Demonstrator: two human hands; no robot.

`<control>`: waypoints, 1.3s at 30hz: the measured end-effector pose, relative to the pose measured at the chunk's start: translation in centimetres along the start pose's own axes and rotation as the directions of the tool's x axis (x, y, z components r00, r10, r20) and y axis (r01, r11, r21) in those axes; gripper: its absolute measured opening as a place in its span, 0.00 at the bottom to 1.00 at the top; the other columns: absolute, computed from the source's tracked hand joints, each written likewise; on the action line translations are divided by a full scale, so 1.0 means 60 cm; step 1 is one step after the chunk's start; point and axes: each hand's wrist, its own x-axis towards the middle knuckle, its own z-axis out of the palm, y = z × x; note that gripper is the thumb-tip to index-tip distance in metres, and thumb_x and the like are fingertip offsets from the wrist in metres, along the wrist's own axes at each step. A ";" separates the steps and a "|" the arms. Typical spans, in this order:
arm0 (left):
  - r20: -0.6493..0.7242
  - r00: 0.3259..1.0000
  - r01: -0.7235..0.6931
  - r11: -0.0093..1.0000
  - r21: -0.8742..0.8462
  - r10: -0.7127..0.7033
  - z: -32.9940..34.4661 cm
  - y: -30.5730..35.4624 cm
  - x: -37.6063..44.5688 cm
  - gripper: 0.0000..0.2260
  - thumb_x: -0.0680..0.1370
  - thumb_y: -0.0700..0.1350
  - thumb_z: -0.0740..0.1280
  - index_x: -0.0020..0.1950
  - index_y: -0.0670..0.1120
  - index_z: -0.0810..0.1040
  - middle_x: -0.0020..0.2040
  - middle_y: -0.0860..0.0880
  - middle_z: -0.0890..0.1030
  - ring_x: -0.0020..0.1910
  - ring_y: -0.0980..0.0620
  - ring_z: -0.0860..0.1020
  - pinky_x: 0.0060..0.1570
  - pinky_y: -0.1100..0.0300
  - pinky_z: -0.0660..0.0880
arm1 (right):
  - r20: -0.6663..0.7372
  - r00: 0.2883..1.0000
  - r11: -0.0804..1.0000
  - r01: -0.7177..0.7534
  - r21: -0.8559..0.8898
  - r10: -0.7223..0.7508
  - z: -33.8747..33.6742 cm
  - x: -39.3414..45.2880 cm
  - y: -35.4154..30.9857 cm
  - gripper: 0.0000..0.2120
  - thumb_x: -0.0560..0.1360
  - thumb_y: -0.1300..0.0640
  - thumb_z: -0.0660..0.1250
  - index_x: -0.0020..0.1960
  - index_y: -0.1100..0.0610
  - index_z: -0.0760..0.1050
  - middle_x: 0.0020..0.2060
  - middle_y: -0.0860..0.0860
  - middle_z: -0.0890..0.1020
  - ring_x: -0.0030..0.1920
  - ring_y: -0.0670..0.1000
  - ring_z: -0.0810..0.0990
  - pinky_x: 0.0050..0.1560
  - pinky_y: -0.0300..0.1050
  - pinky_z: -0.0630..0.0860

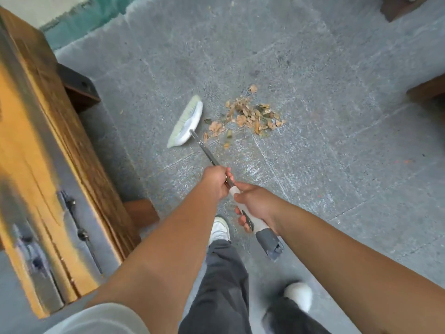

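A broom with a white head and pale green bristles (186, 122) stands on the grey stone floor (325, 145), its metal shaft running back toward me. My left hand (215, 179) grips the shaft lower down. My right hand (255, 206) grips the white and grey handle end just behind it. A small pile of dry brown leaves (250, 115) lies on the floor just right of the broom head, with a few loose leaves beside the shaft.
A long wooden bench (48, 165) with metal brackets runs along the left side. More wooden furniture edges show at the right (426, 90) and top right (404, 6). A teal surface (79, 22) borders the floor at top left. My legs and white shoes (219, 229) stand below.
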 end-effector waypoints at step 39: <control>0.082 0.993 -0.018 0.818 -0.575 0.080 0.503 -0.240 -0.115 0.08 0.79 0.31 0.51 0.54 0.39 0.66 0.34 0.47 0.68 0.27 0.56 0.66 0.25 0.64 0.68 | 0.007 1.000 0.767 0.003 -0.642 0.002 -0.555 -0.160 -0.033 0.21 0.80 0.60 0.58 0.70 0.44 0.67 0.30 0.54 0.74 0.21 0.49 0.71 0.22 0.39 0.70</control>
